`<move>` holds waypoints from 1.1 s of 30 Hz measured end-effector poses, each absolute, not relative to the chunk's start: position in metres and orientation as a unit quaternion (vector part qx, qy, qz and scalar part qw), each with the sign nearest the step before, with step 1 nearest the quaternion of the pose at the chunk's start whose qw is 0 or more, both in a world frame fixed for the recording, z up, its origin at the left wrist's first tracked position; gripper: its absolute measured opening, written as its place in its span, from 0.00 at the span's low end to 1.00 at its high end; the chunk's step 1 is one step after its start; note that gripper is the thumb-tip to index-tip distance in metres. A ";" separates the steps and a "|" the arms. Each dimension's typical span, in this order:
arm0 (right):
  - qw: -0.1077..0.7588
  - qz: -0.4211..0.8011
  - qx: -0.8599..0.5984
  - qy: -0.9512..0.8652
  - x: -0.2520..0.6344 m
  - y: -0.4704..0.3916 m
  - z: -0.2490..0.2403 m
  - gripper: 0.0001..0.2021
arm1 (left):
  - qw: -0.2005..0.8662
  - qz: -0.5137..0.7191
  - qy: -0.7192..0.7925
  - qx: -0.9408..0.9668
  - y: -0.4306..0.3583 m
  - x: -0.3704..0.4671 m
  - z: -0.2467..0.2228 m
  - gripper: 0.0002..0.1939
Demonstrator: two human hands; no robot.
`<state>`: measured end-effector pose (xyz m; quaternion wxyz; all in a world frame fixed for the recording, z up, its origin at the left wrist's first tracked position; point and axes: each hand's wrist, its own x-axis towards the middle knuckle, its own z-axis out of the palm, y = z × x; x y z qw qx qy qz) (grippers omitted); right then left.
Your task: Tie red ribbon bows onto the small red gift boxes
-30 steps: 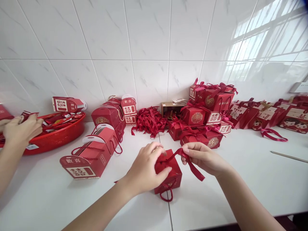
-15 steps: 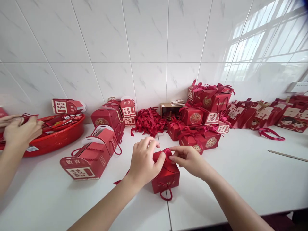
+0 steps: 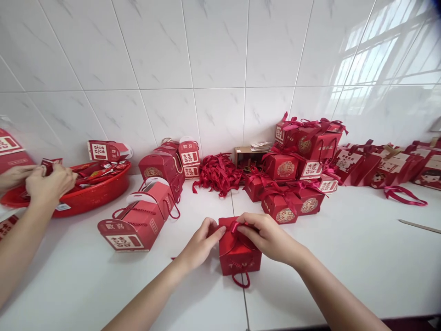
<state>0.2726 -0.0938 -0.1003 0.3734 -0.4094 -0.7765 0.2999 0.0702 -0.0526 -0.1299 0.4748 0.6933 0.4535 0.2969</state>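
Observation:
A red gift box with a twisted cord loop at its front stands on the white table between my hands. On its lid lies a red ribbon, gathered into a small loop. My right hand pinches the ribbon by this loop with thumb and fingers. At the lid's left edge, my left hand has thumb and forefinger closed together; what lies between them is too small to make out. A ribbon end shows beyond the left wrist.
Red boxes stand at left, a ribbon heap behind, and bow-tied boxes stacked behind to the right. Another person's hands hold a packet over a red basin. A ribbon loop and thin strip lie right.
My left hand has drawn back from the top of the box to its left edge, its fingers lower. My right hand stays at the ribbon. The view has shifted slightly left.

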 end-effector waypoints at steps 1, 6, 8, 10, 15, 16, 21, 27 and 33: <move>0.370 0.310 -0.414 -0.772 0.272 -0.094 -0.099 0.09 | 0.505 0.289 0.449 0.678 -0.053 0.072 -0.130 0.17; 0.381 0.382 -0.468 -0.700 0.263 -0.093 -0.099 0.10 | 0.536 0.287 0.449 0.655 -0.053 0.069 -0.114 0.17; 0.384 0.388 -0.497 -0.675 0.258 -0.093 -0.101 0.10 | 0.509 0.303 0.443 0.673 -0.051 0.064 -0.106 0.16; 0.385 0.357 -0.527 -0.668 0.254 -0.093 -0.103 0.08 | 0.494 0.291 0.430 0.698 -0.049 0.059 -0.098 0.16; 0.372 0.297 -0.585 -0.657 0.248 -0.091 -0.106 0.08 | 0.328 0.284 0.386 0.814 -0.047 0.055 -0.076 0.07; 0.372 0.290 -0.592 -0.653 0.247 -0.090 -0.106 0.08 | 0.283 0.279 0.361 0.844 -0.047 0.056 -0.071 0.05; 0.390 0.305 -0.555 -0.668 0.249 -0.093 -0.103 0.07 | 0.221 0.194 0.221 0.930 -0.041 0.071 -0.039 0.07; 0.397 0.376 -0.491 -0.678 0.253 -0.099 -0.104 0.11 | 0.201 0.202 0.167 0.944 -0.021 0.100 -0.034 0.07; 0.432 0.402 -0.492 -0.640 0.253 -0.095 -0.108 0.20 | 0.153 0.379 0.328 0.851 -0.025 0.096 -0.062 0.06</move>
